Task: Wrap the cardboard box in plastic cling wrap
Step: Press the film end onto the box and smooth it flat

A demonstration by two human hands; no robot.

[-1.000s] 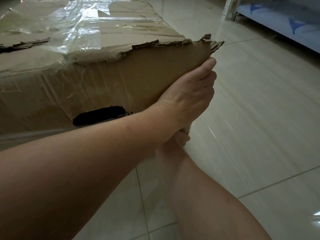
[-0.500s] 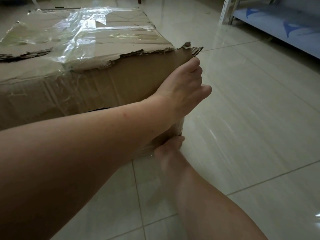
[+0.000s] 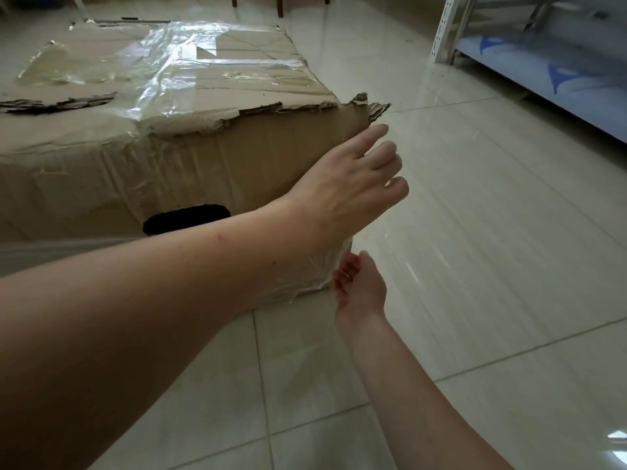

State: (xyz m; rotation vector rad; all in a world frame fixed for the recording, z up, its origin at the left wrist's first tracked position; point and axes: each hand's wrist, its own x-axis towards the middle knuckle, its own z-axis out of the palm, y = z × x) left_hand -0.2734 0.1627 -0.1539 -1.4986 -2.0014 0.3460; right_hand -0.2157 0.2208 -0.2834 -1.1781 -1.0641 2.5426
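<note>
A large worn cardboard box (image 3: 190, 171) with torn top edges and a dark handle hole sits on the tiled floor at the left. Clear cling wrap (image 3: 169, 66) covers its top and clings wrinkled over its near side and lower right corner. My left hand (image 3: 353, 174) hovers at the box's right corner with fingers spread and straight, holding nothing. My right hand (image 3: 359, 286) is lower, palm up by the bottom right corner, its fingertips at the bunched wrap there. No roll of wrap is in sight.
Glossy beige floor tiles (image 3: 475, 232) stretch to the right of the box. A white metal shelf frame (image 3: 444, 28) with a blue patterned board (image 3: 556, 76) stands at the far right. Dark furniture legs (image 3: 280, 5) stand beyond the box.
My left hand has lifted off the box's right corner and spread its fingers. My right hand came out from under the left wrist and opened palm up. The view drew back.
</note>
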